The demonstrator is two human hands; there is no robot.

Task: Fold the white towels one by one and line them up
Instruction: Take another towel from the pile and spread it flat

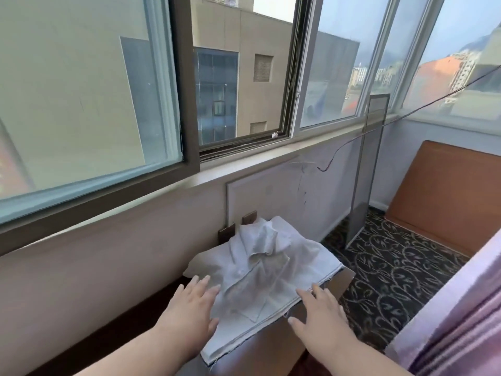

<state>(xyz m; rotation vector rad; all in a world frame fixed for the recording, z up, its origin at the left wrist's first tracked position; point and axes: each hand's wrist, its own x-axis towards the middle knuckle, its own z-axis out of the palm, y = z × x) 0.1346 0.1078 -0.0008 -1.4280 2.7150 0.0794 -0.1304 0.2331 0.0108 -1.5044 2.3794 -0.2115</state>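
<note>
We are spreading our left hand [191, 308] flat on the white towels [260, 278], which are lying heaped on the surface [340, 280]; our right hand [322, 313], fingers spread, is touching their right edge.

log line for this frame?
stage: pre-fold | left hand: open, on towels | right hand: open, at towel edge | towels: unfolded pile on table

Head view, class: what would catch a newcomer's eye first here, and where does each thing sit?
First, the heap of white towels at lower centre, rumpled on a small dark table against the wall. Next, two open hands: the left hand on the heap's near left edge, the right hand at its near right edge. Above, the big window spans the upper half, showing buildings outside.
</note>
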